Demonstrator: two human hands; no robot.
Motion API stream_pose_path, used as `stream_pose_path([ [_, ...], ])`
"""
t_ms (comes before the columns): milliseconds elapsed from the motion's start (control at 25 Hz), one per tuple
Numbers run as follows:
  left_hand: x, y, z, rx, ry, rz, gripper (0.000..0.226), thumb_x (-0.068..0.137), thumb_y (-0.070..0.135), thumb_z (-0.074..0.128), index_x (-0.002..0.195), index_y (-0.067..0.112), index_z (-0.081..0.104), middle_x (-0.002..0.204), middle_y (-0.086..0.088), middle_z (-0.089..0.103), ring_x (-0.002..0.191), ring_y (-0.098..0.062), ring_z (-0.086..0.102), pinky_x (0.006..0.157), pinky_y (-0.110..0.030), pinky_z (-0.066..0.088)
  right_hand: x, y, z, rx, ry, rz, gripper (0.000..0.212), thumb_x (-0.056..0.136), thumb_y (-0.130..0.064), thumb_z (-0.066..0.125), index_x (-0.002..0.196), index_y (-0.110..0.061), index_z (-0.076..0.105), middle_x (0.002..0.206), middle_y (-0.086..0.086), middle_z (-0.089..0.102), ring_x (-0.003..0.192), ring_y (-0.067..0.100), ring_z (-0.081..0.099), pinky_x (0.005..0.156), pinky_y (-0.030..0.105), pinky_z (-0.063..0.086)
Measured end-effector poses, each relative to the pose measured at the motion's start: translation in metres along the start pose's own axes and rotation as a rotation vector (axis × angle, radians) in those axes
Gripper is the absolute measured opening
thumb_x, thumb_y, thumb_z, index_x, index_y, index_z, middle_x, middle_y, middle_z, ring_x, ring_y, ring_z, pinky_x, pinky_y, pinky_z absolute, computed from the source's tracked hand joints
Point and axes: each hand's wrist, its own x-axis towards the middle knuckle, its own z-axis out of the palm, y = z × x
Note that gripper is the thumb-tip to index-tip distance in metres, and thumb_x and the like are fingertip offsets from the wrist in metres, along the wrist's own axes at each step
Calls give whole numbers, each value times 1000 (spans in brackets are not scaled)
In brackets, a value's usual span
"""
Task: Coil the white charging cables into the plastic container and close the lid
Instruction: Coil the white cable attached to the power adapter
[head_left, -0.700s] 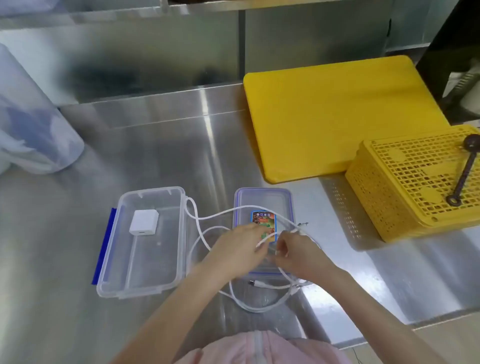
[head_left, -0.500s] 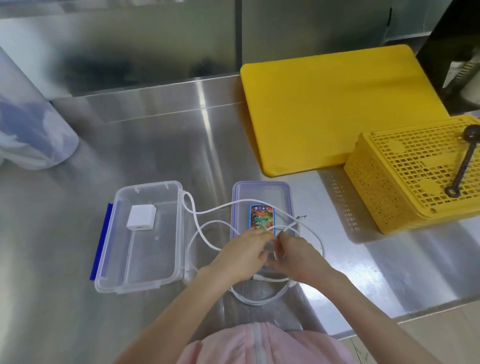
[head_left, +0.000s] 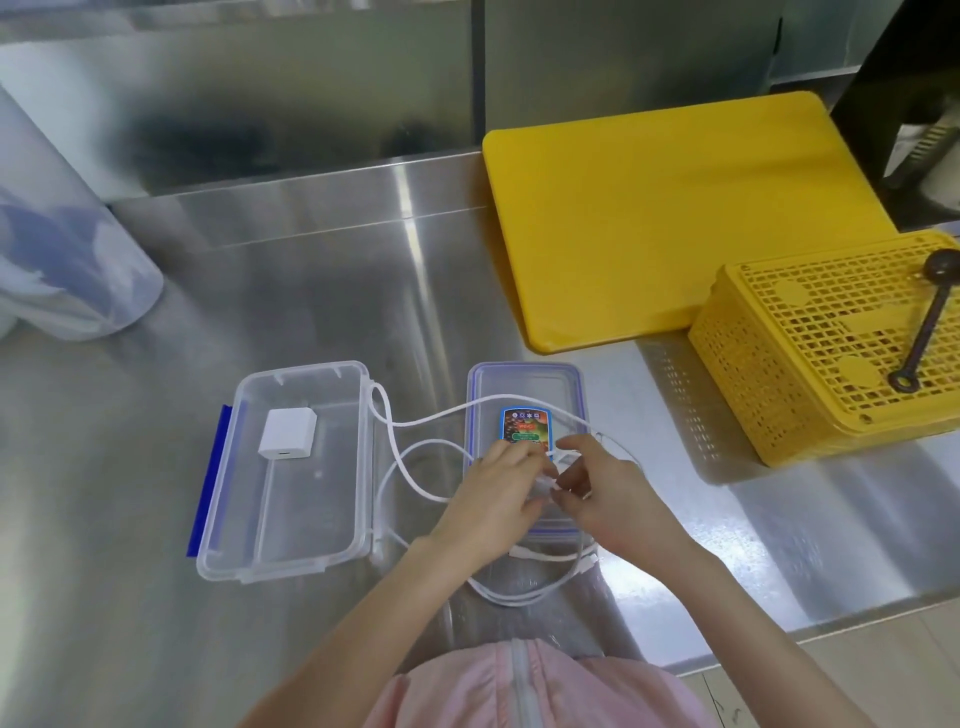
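Head view: white cable (head_left: 415, 415) pinched between left hand (head_left: 498, 499) and right hand (head_left: 605, 493).

On the worktop (head_left: 260, 649), a container (head_left: 283, 564) holding a charger block (head_left: 287, 433) sits left of its lid (head_left: 524, 382); cables (head_left: 421, 415) loop across both. Both hands (head_left: 496, 499) meet over the lid, apparently pinching cable. A board (head_left: 675, 208) and basket (head_left: 810, 374) occupy the far-right corner.

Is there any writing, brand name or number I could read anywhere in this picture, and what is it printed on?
Nothing here can be read.
Sticker on the lid: colourful, with small icons and a green band, but its print is too small and blurred to read.
White charger block in the plastic container: no visible marking.
Yellow cutting board and yellow basket: no text.
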Motion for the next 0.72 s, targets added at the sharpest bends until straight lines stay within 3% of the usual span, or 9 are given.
stream_pose_path([
  [160, -6, -3, -25, -150, 224, -54, 16, 86, 12, 53, 100, 10, 61, 107, -6, 63, 104, -24, 50, 88, -31, 38, -3, -27, -15, 115, 73, -128, 27, 83, -13, 60, 109, -20, 59, 70, -17, 59, 64, -3, 56, 63, 5, 40],
  [320, -20, -9, -49, -254, 363, -159, 18, 89, 11, 52, 99, 9, 67, 92, -11, 71, 85, -24, 61, 69, -21, 36, -6, -57, -32, 260, 113, -230, 18, 82, -12, 61, 88, -29, 65, 69, -16, 64, 64, -9, 58, 57, 1, 41],
  [440, -32, -7, -67, -473, 426, -230, 25, 91, 3, 44, 99, 9, 67, 84, -5, 72, 80, -14, 66, 75, -20, 46, -7, -76, -38, 312, 129, -295, 20, 83, -11, 60, 83, -31, 64, 73, -22, 63, 67, -12, 59, 56, 0, 40],
  [520, -37, -1, -76, -672, 447, -274, 29, 92, 1, 37, 89, 10, 65, 61, 6, 61, 57, -4, 57, 58, -14, 47, -7, -85, -36, 301, 134, -330, 18, 85, -11, 58, 84, -29, 63, 76, -22, 63, 71, -9, 60, 60, 2, 42],
  [600, -42, 5, -85, -1004, 503, -364, 34, 94, 2, 32, 74, 13, 58, 43, 13, 40, 38, -3, 35, 40, -12, 31, -8, -93, -29, 310, 105, -358, 22, 86, -11, 56, 80, -32, 62, 73, -17, 65, 72, 0, 62, 61, 7, 46],
  [720, -51, 5, -100, -1476, 547, -387, 36, 96, 6, 29, 66, 13, 47, 37, 12, 28, 32, -2, 23, 36, -13, 22, -9, -97, -12, 259, 37, -368, 16, 87, -13, 55, 84, -26, 65, 70, -11, 66, 72, 6, 63, 65, 10, 46],
])
